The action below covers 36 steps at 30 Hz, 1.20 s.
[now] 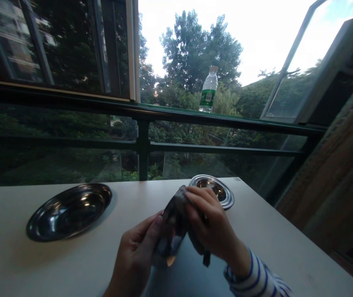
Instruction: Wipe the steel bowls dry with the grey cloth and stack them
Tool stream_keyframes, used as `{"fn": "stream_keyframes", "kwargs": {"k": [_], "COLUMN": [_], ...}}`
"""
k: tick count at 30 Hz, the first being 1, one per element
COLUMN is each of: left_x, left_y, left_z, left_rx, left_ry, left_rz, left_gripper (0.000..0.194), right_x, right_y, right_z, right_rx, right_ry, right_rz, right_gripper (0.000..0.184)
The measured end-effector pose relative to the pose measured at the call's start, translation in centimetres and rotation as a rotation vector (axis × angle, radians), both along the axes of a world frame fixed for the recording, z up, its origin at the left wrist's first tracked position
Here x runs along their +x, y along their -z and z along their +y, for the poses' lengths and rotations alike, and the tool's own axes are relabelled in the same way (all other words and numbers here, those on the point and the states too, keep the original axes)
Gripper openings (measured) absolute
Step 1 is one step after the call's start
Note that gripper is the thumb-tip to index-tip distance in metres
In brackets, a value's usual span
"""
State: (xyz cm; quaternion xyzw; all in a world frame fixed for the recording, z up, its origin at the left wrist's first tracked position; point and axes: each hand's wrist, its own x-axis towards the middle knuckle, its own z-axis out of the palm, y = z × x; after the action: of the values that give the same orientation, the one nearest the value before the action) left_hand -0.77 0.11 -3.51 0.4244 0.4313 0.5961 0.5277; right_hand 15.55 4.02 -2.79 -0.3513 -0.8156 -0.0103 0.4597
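Observation:
In the head view, my left hand (pixel 137 249) grips the left edge of a shiny metal bowl (pixel 170 233), which is tilted up and mirrors its surroundings. My right hand (pixel 212 220) is closed around a dark cloth (pixel 195 241), pressed against the bowl's upper right side. A small dark end of the cloth hangs below that hand. Some of the bowl is hidden behind the fingers and the cloth, and motion blurs it slightly. A striped sleeve (pixel 255 274) covers my right wrist.
On the white table (pixel 12 264), an oval metal bowl (pixel 71 212) lies at left. Round metal dishes (pixel 228 197) sit beyond my right hand near the back edge. A green-labelled plastic bottle (pixel 207 97) stands on the dark railing (pixel 170 113). A curtain (pixel 334 177) hangs at right.

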Motion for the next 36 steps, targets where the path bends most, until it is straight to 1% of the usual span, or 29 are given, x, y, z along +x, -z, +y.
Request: {"fn": "stream_keyframes", "kwargs": {"k": [2, 3, 5, 7, 8, 9, 10, 12, 13, 14, 15, 17, 19, 20, 22, 24, 25, 28, 30, 32, 35, 36], "left_x": [0.1, 0.1, 0.1, 0.0, -0.1, -0.1, -0.1, 0.0, 0.0, 0.1, 0.1, 0.1, 0.1, 0.1, 0.1, 0.1, 0.0, -0.3, -0.5, -0.6, -0.5, -0.4], "left_y": [0.0, 0.0, 0.1, 0.3, 0.4, 0.4, 0.4, 0.2, 0.2, 0.1, 0.0, -0.1, -0.1, -0.2, -0.3, -0.3, -0.3, -0.1, 0.0, 0.1, 0.1, 0.0], "left_z": [0.0, 0.0, 0.2, 0.4, 0.4, 0.4, 0.4, 0.2, 0.1, 0.0, -0.1, -0.1, 0.0, 0.0, 0.0, 0.0, 0.0, 0.3, 0.6, 0.8, 1.1, 1.1], "left_rx": [-0.015, -0.014, 0.005, 0.034, 0.041, 0.039, 0.026, -0.008, -0.018, -0.019, -0.013, 0.011, 0.028, 0.028, 0.012, -0.006, -0.009, -0.002, -0.015, -0.054, -0.116, -0.130], "left_ry": [-0.028, -0.031, -0.011, 0.007, 0.003, -0.008, -0.022, -0.045, -0.050, -0.052, -0.054, -0.055, -0.044, -0.038, -0.027, -0.025, -0.029, -0.004, 0.034, 0.062, 0.104, 0.116], "left_rz": [-0.006, -0.013, -0.015, -0.007, -0.002, 0.005, 0.011, 0.019, 0.017, 0.011, 0.002, -0.005, 0.005, 0.012, 0.025, 0.030, 0.028, 0.022, 0.007, -0.036, -0.123, -0.155], "left_gripper": [0.025, 0.025, 0.025, 0.025, 0.026, 0.027, 0.028, 0.029, 0.030, 0.029, 0.029, 0.027, 0.027, 0.028, 0.028, 0.028, 0.027, 0.026, 0.027, 0.027, 0.027, 0.026], "right_x": [0.3, 0.4, 0.3, -0.1, -0.2, -0.2, -0.1, 0.3, 0.4, 0.5, 0.6, 0.4, 0.3, 0.3, 0.5, 0.6, 0.6, 0.0, -0.4, -0.5, -0.2, -0.1], "right_y": [-0.1, -0.2, -0.4, -0.5, -0.5, -0.4, -0.3, -0.1, 0.0, 0.0, 0.0, -0.2, -0.3, -0.4, -0.4, -0.3, -0.3, -0.2, 0.0, 0.2, 0.4, 0.5], "right_z": [0.4, 0.3, -0.4, -0.9, -0.9, -0.7, -0.3, 0.4, 0.5, 0.5, 0.2, -0.5, -0.8, -0.7, -0.1, 0.2, 0.1, -0.9, -1.3, -1.1, -0.4, -0.3], "right_rx": [-0.091, -0.089, -0.024, 0.041, 0.054, 0.041, 0.012, -0.094, -0.126, -0.120, -0.083, 0.034, 0.104, 0.100, 0.021, -0.040, -0.034, 0.089, 0.151, 0.146, 0.081, 0.080], "right_ry": [0.034, 0.021, -0.068, -0.195, -0.214, -0.193, -0.133, 0.021, 0.044, 0.045, 0.017, -0.095, -0.182, -0.181, -0.086, -0.008, -0.013, -0.147, -0.190, -0.133, 0.021, 0.038], "right_rz": [0.071, 0.063, -0.033, -0.142, -0.153, -0.134, -0.072, 0.071, 0.085, 0.081, 0.048, -0.061, -0.133, -0.124, -0.032, 0.021, 0.005, -0.129, -0.166, -0.136, -0.056, -0.058], "right_gripper": [0.023, 0.023, 0.027, 0.029, 0.029, 0.028, 0.025, 0.021, 0.022, 0.022, 0.023, 0.028, 0.031, 0.029, 0.023, 0.023, 0.023, 0.030, 0.033, 0.030, 0.028, 0.028]}}
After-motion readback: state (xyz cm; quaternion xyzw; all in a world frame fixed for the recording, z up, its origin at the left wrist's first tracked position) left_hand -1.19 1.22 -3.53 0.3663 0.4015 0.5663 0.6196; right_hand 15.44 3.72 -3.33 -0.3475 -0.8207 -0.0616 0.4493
